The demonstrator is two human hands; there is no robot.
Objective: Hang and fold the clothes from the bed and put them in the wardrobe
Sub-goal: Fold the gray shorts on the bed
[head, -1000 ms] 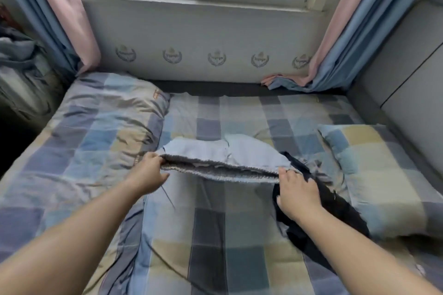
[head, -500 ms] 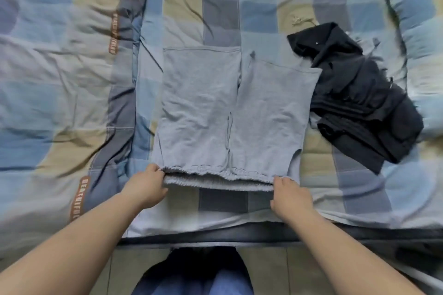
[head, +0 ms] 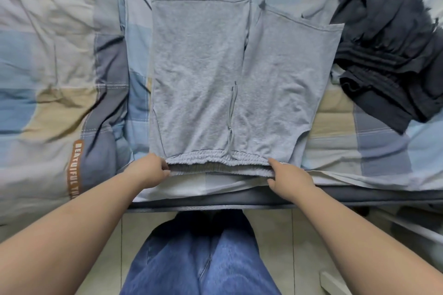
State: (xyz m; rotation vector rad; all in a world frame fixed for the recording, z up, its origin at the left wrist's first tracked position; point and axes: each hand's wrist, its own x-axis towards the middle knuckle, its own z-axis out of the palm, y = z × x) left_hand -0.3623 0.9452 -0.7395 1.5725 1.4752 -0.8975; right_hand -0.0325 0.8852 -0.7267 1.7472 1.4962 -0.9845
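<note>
Two hands — left (head: 149,170), right (head: 288,178) — pinch one grey shorts (head: 230,74) waistband; one black garment (head: 388,40) beside.

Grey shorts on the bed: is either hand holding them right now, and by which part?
Both. The left hand and the right hand each grip the elastic waistband of the grey shorts at its two ends.

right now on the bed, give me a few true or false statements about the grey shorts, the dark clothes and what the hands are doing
1. The grey shorts lie spread flat on the bed. True.
2. The left hand holds a hanger. False: it grips the shorts' waistband.
3. The right hand grips the waistband's other end. True.
4. The dark clothes are neatly folded. False: they lie crumpled, right of the shorts.
5. The waistband faces the person. True.
</note>
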